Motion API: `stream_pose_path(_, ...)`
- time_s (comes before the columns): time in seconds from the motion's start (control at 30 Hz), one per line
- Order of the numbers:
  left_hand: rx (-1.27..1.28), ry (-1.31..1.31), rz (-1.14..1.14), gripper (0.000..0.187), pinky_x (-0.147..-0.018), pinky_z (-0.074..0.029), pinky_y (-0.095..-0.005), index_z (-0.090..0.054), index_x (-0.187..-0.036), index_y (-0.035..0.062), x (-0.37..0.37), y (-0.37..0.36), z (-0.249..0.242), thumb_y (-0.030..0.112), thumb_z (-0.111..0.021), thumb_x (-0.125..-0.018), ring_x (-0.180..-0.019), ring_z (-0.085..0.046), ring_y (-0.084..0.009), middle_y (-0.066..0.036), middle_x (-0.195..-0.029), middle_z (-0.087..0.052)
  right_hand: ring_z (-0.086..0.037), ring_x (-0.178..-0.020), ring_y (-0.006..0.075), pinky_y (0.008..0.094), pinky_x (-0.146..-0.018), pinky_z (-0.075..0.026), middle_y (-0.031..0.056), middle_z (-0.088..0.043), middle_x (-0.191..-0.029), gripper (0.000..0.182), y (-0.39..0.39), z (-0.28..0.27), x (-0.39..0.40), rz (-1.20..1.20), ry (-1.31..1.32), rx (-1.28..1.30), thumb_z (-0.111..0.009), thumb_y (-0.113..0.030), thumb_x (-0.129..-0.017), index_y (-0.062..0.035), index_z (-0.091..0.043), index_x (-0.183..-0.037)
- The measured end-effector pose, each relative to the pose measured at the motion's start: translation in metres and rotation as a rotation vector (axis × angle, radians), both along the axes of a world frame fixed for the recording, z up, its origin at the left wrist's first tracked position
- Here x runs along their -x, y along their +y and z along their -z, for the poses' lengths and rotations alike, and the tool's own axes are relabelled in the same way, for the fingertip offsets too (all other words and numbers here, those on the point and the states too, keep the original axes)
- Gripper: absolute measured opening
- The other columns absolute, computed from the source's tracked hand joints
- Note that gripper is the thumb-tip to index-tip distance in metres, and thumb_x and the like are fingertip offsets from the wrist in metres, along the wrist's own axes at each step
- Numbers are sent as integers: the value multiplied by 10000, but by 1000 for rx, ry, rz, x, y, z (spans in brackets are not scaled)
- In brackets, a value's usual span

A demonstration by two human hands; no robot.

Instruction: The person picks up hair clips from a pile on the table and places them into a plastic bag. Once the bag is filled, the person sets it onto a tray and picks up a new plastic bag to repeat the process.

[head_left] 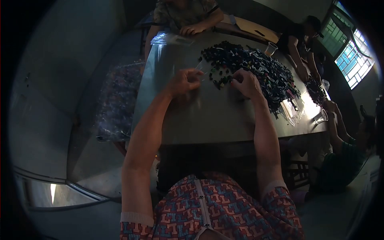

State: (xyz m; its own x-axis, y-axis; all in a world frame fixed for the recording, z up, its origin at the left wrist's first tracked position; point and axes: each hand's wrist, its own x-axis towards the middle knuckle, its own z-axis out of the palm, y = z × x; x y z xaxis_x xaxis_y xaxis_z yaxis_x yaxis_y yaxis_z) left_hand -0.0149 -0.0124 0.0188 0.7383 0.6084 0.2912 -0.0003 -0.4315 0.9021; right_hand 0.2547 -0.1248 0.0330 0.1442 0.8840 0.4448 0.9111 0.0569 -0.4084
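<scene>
My left hand (186, 81) is over the metal table, its fingers closed on a thin clear plastic bag (203, 69) that is hard to make out. To its right, my right hand (246, 83) has its fingertips pinched together beside small dark pieces (220, 82) at the near edge of a pile. Whatever those fingertips hold is too small to name. A large pile of small dark parts (256, 64), with some green and white among them, spreads behind and to the right of my right hand.
Across the table (192, 128) a person (192, 29) rests a hand near clear plastic bags (160, 38). Two people are at the right by a smaller dark pile (316, 90). Clear cups (271, 49) stand around the big pile. A plastic-covered surface (120, 96) is at left.
</scene>
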Motion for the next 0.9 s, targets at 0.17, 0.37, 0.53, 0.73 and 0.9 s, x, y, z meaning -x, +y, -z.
stream_pose_path(0.17, 40, 17, 5, 341, -835, -491, -269, -625, -1151, 17, 0, 0, -2, 78, -675, -819, -886, -607, -83, -18, -886, -641, -633, -926, 297, 419, -776, -505, 113, -667, -835, 213, -4, 0, 10, 6, -175, 44, -663, -189, -754, -71, -661, -931)
stream_pose_path(0.37, 66, 43, 11, 390, -830, -495, -264, -607, -1210, 44, 2, 1, 0, 114, -694, -836, -930, -607, -100, -11, -957, -633, -658, -831, 275, 391, -748, -517, 103, -680, -881, 224, 1, 2, 8, -20, -109, 35, -669, -190, -784, -72, -656, -975)
stream_pose_path(0.53, 56, 29, 52, 430, -793, -495, -255, -578, -1242, 41, 2, 6, 6, 108, -691, -833, -908, -603, -89, -8, -947, -629, -633, -739, 156, 287, -710, -511, 71, -680, -849, 196, 4, -20, 26, -175, 424, -103, -695, -91, -814, -45, -660, -1001)
stream_pose_path(0.73, 146, -37, 45, 433, -823, -477, -267, -582, -1199, -6, -1, -6, 0, 72, -688, -787, -869, -587, -88, -14, -893, -634, -660, -801, 231, 331, -697, -519, 95, -679, -875, 164, -11, -68, 96, -334, 175, -175, -690, -87, -773, -46, -669, -930)
stream_pose_path(0.9, -49, -10, 43, 346, -803, -480, -266, -603, -1113, 9, -7, 4, 13, 50, -690, -780, -864, -587, -83, -6, -871, -638, -635, -858, 251, 373, -740, -509, 63, -663, -847, 110, 0, -56, 116, -166, -211, -299, -695, -148, -769, -75, -668, -847)
